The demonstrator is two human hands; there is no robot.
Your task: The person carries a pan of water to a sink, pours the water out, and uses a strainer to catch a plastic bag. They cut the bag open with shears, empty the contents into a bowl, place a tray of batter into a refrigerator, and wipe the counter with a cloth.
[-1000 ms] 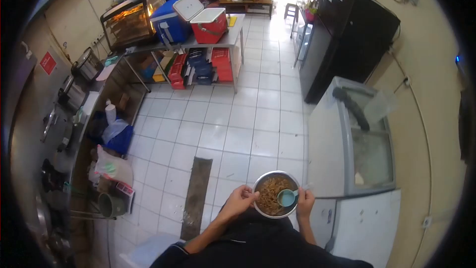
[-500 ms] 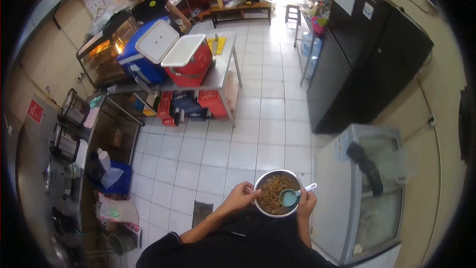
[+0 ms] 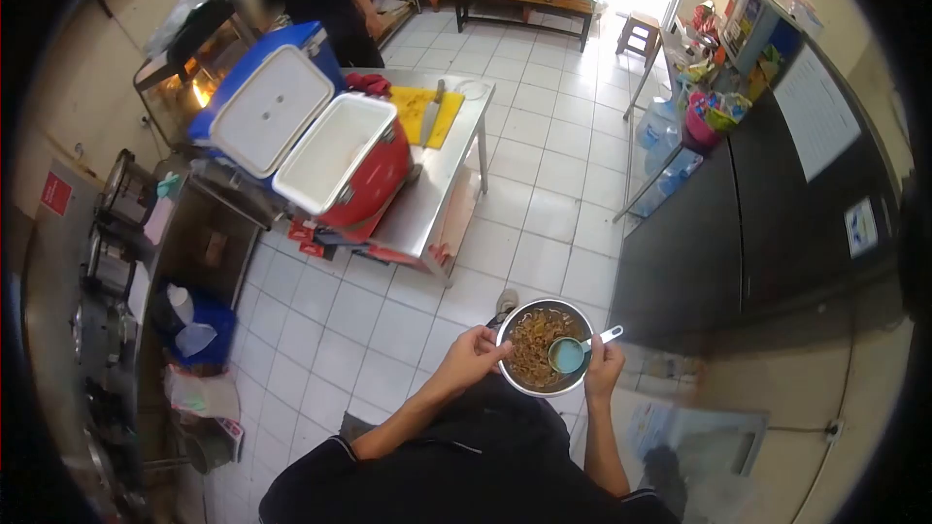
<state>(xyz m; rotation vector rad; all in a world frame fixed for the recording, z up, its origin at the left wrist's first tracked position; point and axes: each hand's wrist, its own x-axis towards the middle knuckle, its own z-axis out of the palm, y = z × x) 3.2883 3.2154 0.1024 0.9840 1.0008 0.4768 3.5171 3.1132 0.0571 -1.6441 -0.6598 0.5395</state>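
Note:
A round metal bowl [image 3: 522, 386] of brown, shredded-looking food [image 3: 536, 332] is held in front of the body at the bottom centre. My left hand [image 3: 476, 357] grips its left rim, thumb on the edge. On the right side my right hand [image 3: 604, 367] holds the bowl's rim, with the scoop's pale handle beside the fingers. The light blue-green scoop [image 3: 567, 355] rests on the food, its handle pointing out over the right rim.
A steel table [image 3: 456, 175] carries a red cooler [image 3: 374, 175], a blue cooler and a yellow board [image 3: 427, 116] with a knife. A person [image 3: 316, 0] stands behind it. A black fridge [image 3: 718, 223] is at right, pots [image 3: 126, 189] at left. A shoe shows beyond the bowl.
The view has moved forward: the steel table, coolers and fridge are nearer, and the white chest freezer has slid down at the right. Both hands still hold the bowl.

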